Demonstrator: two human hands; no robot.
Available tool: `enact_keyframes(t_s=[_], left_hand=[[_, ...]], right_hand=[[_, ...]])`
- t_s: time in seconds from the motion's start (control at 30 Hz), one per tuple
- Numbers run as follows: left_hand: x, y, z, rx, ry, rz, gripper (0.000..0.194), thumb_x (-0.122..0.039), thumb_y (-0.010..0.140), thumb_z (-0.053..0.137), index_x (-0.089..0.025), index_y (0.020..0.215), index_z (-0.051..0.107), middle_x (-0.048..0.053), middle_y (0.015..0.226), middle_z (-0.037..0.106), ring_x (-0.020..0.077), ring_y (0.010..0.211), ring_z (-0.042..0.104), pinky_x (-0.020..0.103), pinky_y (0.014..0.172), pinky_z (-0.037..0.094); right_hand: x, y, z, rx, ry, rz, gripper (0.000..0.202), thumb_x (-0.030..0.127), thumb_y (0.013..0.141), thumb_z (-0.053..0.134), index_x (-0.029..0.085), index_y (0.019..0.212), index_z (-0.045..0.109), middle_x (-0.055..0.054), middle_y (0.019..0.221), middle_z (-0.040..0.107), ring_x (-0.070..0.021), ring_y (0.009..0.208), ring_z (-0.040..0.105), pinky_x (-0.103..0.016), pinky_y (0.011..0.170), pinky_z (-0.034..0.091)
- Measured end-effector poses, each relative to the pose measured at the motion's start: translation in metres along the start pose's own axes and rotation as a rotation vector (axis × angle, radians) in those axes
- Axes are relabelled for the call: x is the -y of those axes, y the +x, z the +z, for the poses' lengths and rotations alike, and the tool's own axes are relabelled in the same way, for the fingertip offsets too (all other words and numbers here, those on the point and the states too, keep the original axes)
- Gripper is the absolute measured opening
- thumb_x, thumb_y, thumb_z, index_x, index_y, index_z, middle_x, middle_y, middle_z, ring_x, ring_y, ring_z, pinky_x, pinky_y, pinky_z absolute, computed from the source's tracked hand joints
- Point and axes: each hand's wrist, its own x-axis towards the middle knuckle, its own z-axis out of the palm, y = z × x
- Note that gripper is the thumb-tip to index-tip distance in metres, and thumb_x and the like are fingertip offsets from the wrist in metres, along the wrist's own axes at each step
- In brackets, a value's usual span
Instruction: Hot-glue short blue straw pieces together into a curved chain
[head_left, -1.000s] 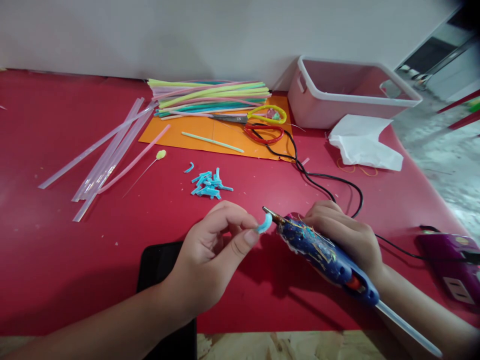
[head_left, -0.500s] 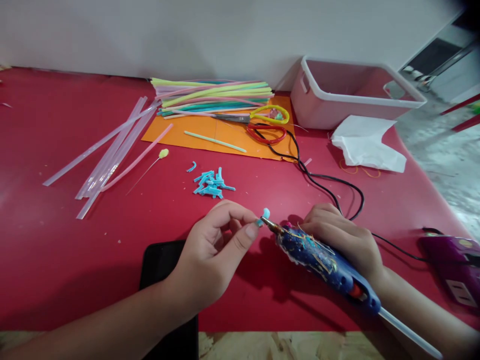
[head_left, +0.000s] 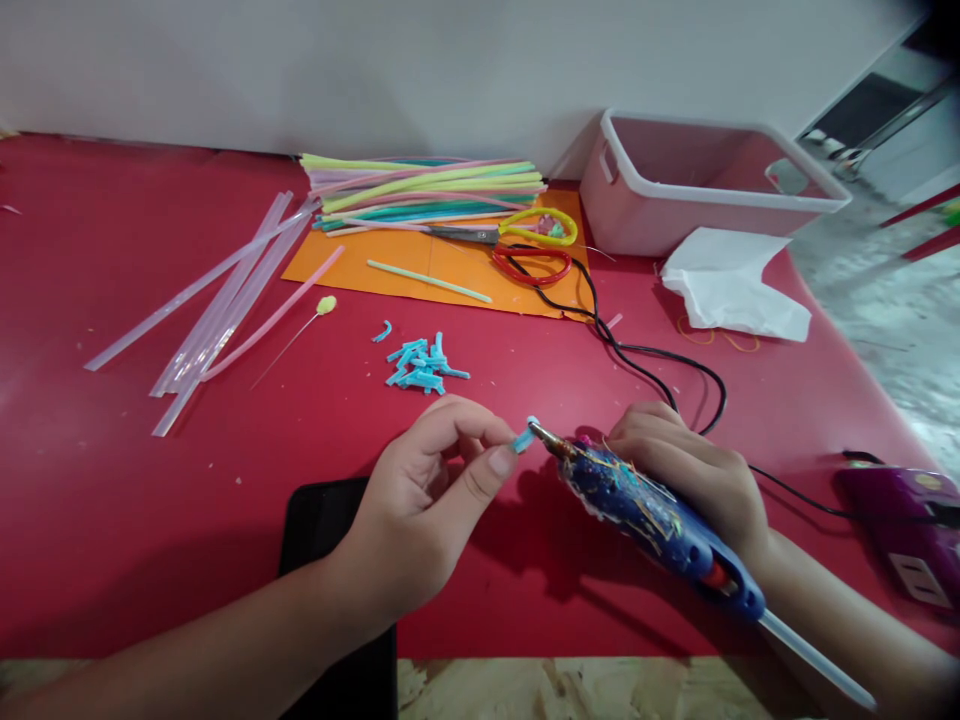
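Between thumb and forefinger, my left hand (head_left: 431, 500) pinches a small blue fuzzy piece (head_left: 524, 438). My right hand (head_left: 690, 475) is wrapped round a blue glue gun (head_left: 645, 510) smeared with dried glue. The metal nozzle touches the upper end of the blue piece. A clear glue stick (head_left: 814, 660) sticks out of the gun's rear. Beyond my left hand lies a small pile of cut blue pieces (head_left: 424, 365), with one curved blue piece (head_left: 382, 331) apart from it.
Colored pipe cleaners (head_left: 427, 195), scissors (head_left: 469, 235) and orange card (head_left: 337, 265) lie at the back. Clear sticks (head_left: 225, 300) are left, with a yellow-tipped wire (head_left: 325, 305). A bin (head_left: 637, 215), white cloth (head_left: 735, 285), black cord (head_left: 652, 350) and purple power strip (head_left: 900, 530) are right; a phone (head_left: 322, 520) is near.
My right hand and the glue gun have shifted slightly right. The nozzle has moved from the middle of the blue piece to its upper end. My left hand keeps its pinch.
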Motion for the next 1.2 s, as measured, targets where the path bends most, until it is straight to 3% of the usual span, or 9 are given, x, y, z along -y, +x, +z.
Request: enact_keyframes(t_s=[0.8, 0.9, 1.2], left_hand=[[-0.0029, -0.0027, 0.0008, -0.036, -0.008, -0.001, 0.008, -0.023, 0.088, 0.076, -0.020, 0.085, 0.069, 0.000, 0.079, 0.059, 0.0087, 0.062, 0.048, 0.019, 0.051, 0.041], [-0.0026, -0.0022, 0.0008, -0.044, 0.005, 0.013, 0.007, -0.023, 0.089, 0.074, -0.020, 0.086, 0.069, 0.000, 0.079, 0.058, 0.0091, 0.062, 0.048, 0.019, 0.051, 0.042], [-0.0003, -0.0069, -0.0030, -0.052, 0.310, 0.331, 0.010, -0.014, 0.095, 0.066, -0.022, 0.092, 0.072, 0.002, 0.081, 0.061, 0.0151, 0.073, 0.056, 0.026, 0.062, 0.046]], right_hand=[[0.0001, 0.0001, 0.0010, -0.004, -0.030, 0.018, 0.007, 0.020, 0.095, 0.058, 0.021, 0.100, 0.064, -0.002, 0.074, 0.066, -0.0188, 0.065, 0.060, -0.040, 0.072, 0.047], [-0.0002, -0.0006, 0.0000, -0.028, -0.049, 0.041, 0.004, 0.021, 0.095, 0.059, 0.021, 0.097, 0.063, -0.001, 0.072, 0.062, -0.0179, 0.065, 0.058, -0.038, 0.070, 0.046], [-0.0010, 0.0041, -0.0066, -0.036, -0.034, -0.081, 0.013, 0.013, 0.090, 0.061, 0.024, 0.098, 0.059, 0.001, 0.072, 0.060, -0.0173, 0.064, 0.057, -0.039, 0.069, 0.049]])
